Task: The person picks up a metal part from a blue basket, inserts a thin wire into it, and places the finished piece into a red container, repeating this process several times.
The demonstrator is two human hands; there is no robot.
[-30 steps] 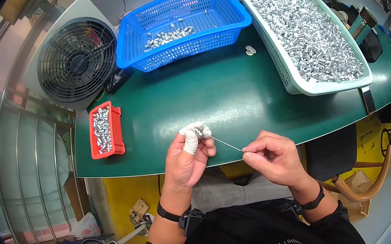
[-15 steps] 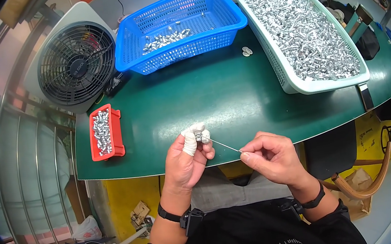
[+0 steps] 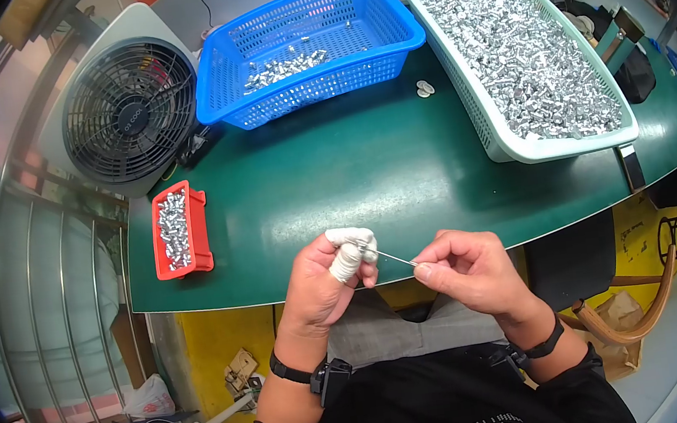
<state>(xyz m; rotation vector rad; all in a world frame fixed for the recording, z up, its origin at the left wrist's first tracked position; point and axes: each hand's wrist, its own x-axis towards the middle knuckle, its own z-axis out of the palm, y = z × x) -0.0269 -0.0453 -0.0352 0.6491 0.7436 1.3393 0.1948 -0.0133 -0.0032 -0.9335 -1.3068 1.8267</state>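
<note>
My left hand (image 3: 319,286), with white covers on several fingertips, is closed in a pinch just above the table's near edge. Between its fingers sits a small silvery metal part, now mostly hidden by the covered fingers. My right hand (image 3: 475,275) grips a thin metal rod (image 3: 396,258) between thumb and forefinger. The rod slants up and left, its far end reaching the left fingertips; whether it goes into the metal part cannot be made out.
Small metal parts fill a red bin (image 3: 200,230) at left and a pale green basket (image 3: 508,148) at right. A blue basket (image 3: 323,86) holds fewer. A box fan (image 3: 132,114) stands far left; small pale discs (image 3: 424,88) lie on the green table (image 3: 309,181).
My left fingers have closed further over the metal part and shifted slightly right, toward my right hand. Less of the rod shows between the hands.
</note>
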